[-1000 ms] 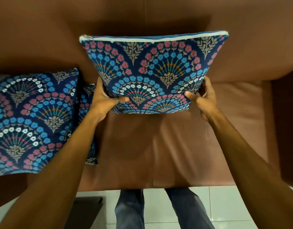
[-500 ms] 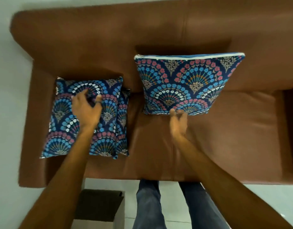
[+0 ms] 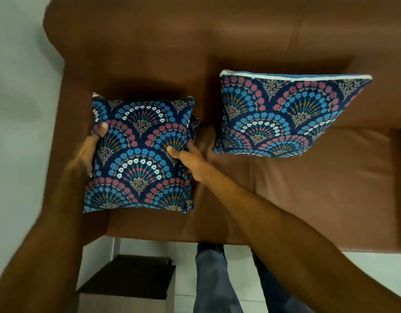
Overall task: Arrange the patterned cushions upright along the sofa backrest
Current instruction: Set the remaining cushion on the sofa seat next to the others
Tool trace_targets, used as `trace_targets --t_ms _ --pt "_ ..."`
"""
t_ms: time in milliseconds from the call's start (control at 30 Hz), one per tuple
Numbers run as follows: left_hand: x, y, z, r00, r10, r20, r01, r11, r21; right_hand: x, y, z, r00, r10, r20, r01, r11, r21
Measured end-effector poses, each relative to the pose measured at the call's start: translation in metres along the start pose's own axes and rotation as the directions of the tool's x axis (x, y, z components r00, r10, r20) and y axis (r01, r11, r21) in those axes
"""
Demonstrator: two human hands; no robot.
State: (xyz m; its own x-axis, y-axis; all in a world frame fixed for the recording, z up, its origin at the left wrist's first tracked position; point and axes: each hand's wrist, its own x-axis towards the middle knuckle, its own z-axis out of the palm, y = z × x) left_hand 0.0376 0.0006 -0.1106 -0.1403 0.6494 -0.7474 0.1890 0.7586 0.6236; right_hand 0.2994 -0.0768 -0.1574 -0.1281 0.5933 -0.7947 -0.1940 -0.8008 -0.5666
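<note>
both hands gripped the flat cushion (image 3: 139,154), left hand (image 3: 91,145) and right hand (image 3: 190,162) at opposite edges; lifting evenly would stand it against the backrest (image 3: 172,53) beside the upright cushion (image 3: 285,116).

No readable text, label, brand or number shows anywhere.

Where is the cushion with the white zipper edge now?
In the head view, the zipper-edged patterned cushion stands right of centre against the brown leather sofa backrest, untouched.
</note>
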Motion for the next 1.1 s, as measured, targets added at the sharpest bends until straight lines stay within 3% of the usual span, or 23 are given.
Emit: trace_targets --t_ms 100,233,333,533,700,833,933,1100 --pt "-0.050 -0.021 0.006 0.994 0.102 0.031 -0.098 0.990 -0.104 -0.039 0.007 -0.042 0.998 -0.060 0.007 0.060 0.998 -0.016" --pt "-0.124 -0.068 0.062 0.993 0.121 0.004 -0.119 0.982 -0.146 -0.106 0.037 -0.134 0.991 -0.134 -0.012 0.131 0.981 -0.141" --pt "-0.150 -0.105 0.154 0.978 0.178 0.108 -0.176 0.984 -0.022 -0.152 0.068 -0.228 0.973 -0.166 -0.161 0.129 0.967 -0.218" --pt "-0.192 -0.109 0.363 0.902 0.191 0.387 -0.211 0.977 0.009 -0.216 0.097 -0.425 0.845 -0.274 -0.459 0.232 0.962 -0.146" --pt "-0.174 -0.087 0.532 0.850 0.274 0.451 -0.344 0.936 0.080 -0.223 0.092 -0.565 0.762 -0.290 -0.579 0.294 0.952 -0.088" --pt "-0.141 -0.068 0.620 0.811 0.262 0.522 -0.344 0.937 0.064 -0.206 0.065 -0.636 0.763 -0.283 -0.581 0.301 0.951 -0.068" --pt "-0.124 -0.060 0.671 0.822 0.237 0.518 -0.306 0.951 0.051 -0.182 0.054 -0.678 0.762 -0.261 -0.593 0.293 0.955 -0.044" --pt "-0.106 -0.057 0.729 0.853 0.236 0.465 -0.300 0.952 0.067 -0.158 0.036 -0.711 0.690 -0.232 -0.685 0.327 0.945 0.010"
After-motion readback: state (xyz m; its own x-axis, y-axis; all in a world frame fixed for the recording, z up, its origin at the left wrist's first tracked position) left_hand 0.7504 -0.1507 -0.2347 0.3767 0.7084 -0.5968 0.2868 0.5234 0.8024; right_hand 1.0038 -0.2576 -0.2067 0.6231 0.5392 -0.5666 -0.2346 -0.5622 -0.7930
